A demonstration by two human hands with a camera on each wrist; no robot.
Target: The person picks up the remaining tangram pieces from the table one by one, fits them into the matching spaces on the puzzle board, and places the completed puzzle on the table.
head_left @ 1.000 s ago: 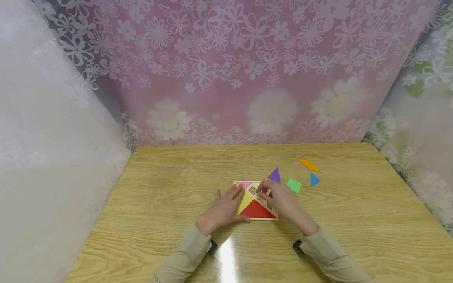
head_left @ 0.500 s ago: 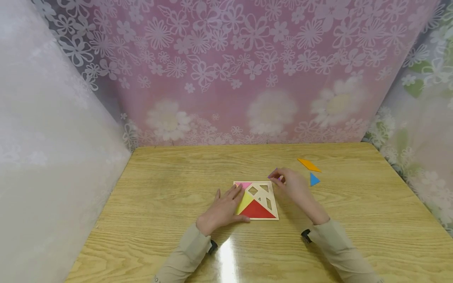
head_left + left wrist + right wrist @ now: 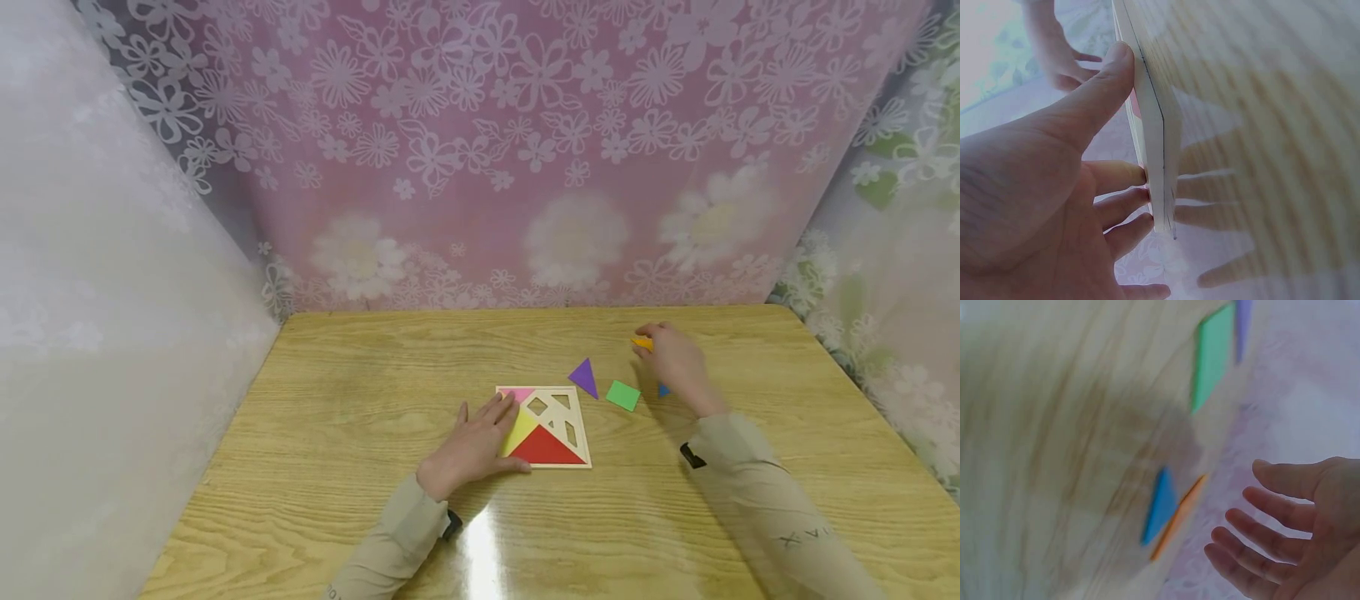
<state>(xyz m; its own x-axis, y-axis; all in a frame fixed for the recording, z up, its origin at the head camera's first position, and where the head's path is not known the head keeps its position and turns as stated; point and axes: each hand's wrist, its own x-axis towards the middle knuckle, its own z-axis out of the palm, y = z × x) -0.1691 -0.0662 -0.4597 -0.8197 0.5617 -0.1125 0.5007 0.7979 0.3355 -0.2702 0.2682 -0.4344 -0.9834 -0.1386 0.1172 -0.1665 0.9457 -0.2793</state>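
Observation:
My left hand [image 3: 471,446] rests on a wooden tangram board [image 3: 581,433], thumb by its near edge and fingers spread over its left side. Red [image 3: 547,447], yellow [image 3: 519,429] and pink [image 3: 519,392] pieces lie in the board; several recesses on its right show bare. Above the orange parallelogram [image 3: 642,342] hovers my right hand [image 3: 677,362], which partly covers it. From the right wrist, the loosely bent fingers [image 3: 1266,537] appear apart from the orange piece [image 3: 1179,519], which lies on the table. Beside it is a blue triangle [image 3: 1160,508], mostly hidden in the head view.
Between the board and my right hand lie a purple triangle [image 3: 586,379] and a green square [image 3: 623,396]. Flowered cloth [image 3: 480,167] hangs behind the wooden table [image 3: 360,400] and along its sides.
My right hand has moved from the board, past the purple triangle, right and away to the orange parallelogram. The purple and green pieces are uncovered again. My left hand stays on the board.

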